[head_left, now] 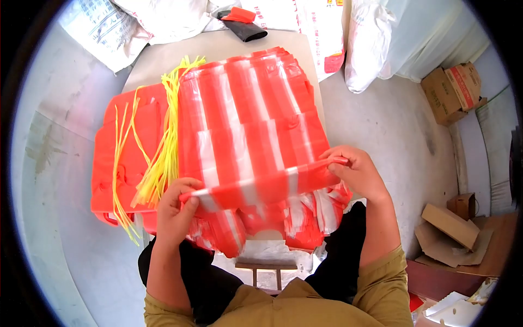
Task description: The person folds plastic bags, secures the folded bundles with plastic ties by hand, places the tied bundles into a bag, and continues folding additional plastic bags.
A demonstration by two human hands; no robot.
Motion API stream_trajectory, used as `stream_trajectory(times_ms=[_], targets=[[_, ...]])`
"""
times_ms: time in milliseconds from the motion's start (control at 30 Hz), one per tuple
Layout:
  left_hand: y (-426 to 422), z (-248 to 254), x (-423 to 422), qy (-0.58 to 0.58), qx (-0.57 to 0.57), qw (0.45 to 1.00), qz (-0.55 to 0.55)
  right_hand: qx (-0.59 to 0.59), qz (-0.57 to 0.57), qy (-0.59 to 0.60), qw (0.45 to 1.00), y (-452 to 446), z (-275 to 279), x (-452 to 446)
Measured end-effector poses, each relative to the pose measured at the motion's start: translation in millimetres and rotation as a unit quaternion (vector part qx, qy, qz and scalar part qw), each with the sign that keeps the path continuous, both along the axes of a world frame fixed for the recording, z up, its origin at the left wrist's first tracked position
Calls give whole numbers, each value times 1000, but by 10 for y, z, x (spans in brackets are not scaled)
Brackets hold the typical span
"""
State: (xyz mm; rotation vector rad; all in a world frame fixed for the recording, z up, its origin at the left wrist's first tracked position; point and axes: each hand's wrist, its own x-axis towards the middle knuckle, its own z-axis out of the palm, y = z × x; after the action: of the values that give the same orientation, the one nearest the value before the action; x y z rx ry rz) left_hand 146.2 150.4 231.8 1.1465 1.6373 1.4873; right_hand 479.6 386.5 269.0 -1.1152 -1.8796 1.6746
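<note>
A thick stack of red-and-white striped plastic bags point(245, 103) lies on the table in front of me. Across its near edge runs a folded striped plastic edge point(267, 187), stretched between both hands. My left hand point(178, 210) pinches its left end, and my right hand point(354, 169) pinches its right end. Bunched striped plastic hangs below, over the near table edge. Left of the stack, a bundle of yellow strips point(170, 125) lies partly on a red plastic pile point(131, 185), with several loose strands across it.
White sacks point(169, 19) stand at the back, with a black and orange item point(243, 28) near the table's far edge. Cardboard boxes point(449, 92) sit at the right wall, and an open carton point(452, 234) is at the lower right. A small wooden stool point(267, 267) shows below.
</note>
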Motion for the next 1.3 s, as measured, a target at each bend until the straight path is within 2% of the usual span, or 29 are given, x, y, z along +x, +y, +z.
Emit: stream_trajectory(times_ms=[67,100,167,333,433,567,600,800,900,1000,1100,1200,1300], targets=[[16,-93,-15,-56,-57,995,54,-32,-26,-49,998,34,-68,-76],[28,-122,-23,-84,-85,990,80,-12,-35,-63,997,59,-128,-112],[122,-138,-2,-30,-93,989,110,27,-52,-92,994,91,-221,-189],[270,-245,-30,130,-112,973,153,31,-82,-92,992,105,-267,-310],[339,-210,20,110,-126,968,188,29,-102,-106,989,94,-282,-356],[341,-182,51,89,-104,978,156,79,-93,-110,986,197,-459,-332],[341,-193,61,63,-92,983,144,31,-114,-81,990,183,-472,-308],[346,-240,-3,61,-101,986,120,71,-94,-88,989,215,-488,-308],[420,-247,49,36,-63,985,154,19,-114,-80,990,182,-377,-328],[405,-230,-19,86,-124,979,136,66,-96,-80,990,217,-494,-294],[417,-250,-33,107,-130,975,147,66,-96,-72,991,214,-470,-326],[436,-318,-23,74,-95,980,157,108,-96,-80,986,217,-493,-353],[430,-355,-44,78,-100,978,164,150,-92,-157,972,192,-424,-404]])
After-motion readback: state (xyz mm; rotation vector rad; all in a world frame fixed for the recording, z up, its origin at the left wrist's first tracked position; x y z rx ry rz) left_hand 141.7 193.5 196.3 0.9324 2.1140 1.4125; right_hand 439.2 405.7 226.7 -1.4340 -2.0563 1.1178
